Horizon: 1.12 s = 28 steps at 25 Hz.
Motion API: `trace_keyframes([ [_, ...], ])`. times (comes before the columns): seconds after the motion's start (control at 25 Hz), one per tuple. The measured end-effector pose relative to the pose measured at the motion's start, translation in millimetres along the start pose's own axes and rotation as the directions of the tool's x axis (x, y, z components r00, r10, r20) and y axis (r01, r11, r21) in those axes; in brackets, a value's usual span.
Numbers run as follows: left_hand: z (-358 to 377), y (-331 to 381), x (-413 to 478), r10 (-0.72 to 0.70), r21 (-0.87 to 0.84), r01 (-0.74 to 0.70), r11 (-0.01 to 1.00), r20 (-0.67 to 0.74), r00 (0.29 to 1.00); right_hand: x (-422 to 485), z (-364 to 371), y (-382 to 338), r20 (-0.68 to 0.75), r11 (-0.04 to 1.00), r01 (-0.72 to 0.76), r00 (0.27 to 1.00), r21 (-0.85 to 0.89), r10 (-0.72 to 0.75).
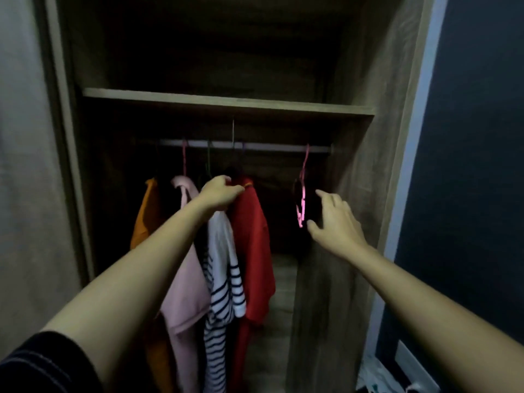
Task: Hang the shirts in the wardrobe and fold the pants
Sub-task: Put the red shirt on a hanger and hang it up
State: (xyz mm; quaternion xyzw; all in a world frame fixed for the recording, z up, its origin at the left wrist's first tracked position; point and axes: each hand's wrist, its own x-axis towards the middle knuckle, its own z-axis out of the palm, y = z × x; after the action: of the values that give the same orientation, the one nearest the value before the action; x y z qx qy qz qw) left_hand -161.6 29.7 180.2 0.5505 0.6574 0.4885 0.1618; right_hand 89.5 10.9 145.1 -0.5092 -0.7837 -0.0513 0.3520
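Sleeve: dark cuff at the lower left corner, closest of all; from it a bare forearm stretches into the wardrobe, and the other arm comes in from the right.
Left hand: it grips the red shirt at its collar end, fingers curled round the cloth. I'd say this is to steady the shirt or push it along the rail.
Right hand: it holds nothing, fingers spread, just beside the pink hanger. It looks poised to take the hanger.
Shirts: orange shirt, pink shirt, striped shirt and the red one hang bunched on the rail's left half, under the shelf. That leaves the right end free.
Hanger: it hangs alone near the rail's right end. A dark shape beside it may be a garment, but it is too dim to say.
Pants: none in sight, so the folding seems yet to come.
Floor: pale clutter lies outside the wardrobe's right wall, too blurred to name.
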Motion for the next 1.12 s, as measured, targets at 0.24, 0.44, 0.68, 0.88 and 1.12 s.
trace_keyframes([
  [0.24, -16, -73, -140, -0.113, 0.236, 0.127, 0.964, -0.071, 0.991, -74, 58, -45, 0.235, 0.965, 0.202, 0.942, 0.167, -0.238],
  [0.44, -45, -156, -273, -0.295, 0.401, 0.341, 0.85, -0.174, 0.94, -149, 124, -119, 0.454, 0.886, 0.265, 0.781, 0.381, -0.429],
  [0.68, -110, -248, -421, -0.503, 0.439, 0.605, 0.664, -0.336, 0.796, -263, 195, -228, 0.631, 0.815, 0.211, 0.539, 0.54, -0.558],
  [0.88, -196, -297, -512, -0.478, 0.441, 0.715, 0.543, -0.537, 0.695, -322, 226, -338, 0.649, 0.76, 0.195, 0.416, 0.621, -0.637],
  [1.12, -315, -350, -547, -0.421, 0.568, 0.726, 0.387, -0.591, 0.688, -357, 261, -455, 0.652, 0.734, 0.112, 0.383, 0.67, -0.654],
])
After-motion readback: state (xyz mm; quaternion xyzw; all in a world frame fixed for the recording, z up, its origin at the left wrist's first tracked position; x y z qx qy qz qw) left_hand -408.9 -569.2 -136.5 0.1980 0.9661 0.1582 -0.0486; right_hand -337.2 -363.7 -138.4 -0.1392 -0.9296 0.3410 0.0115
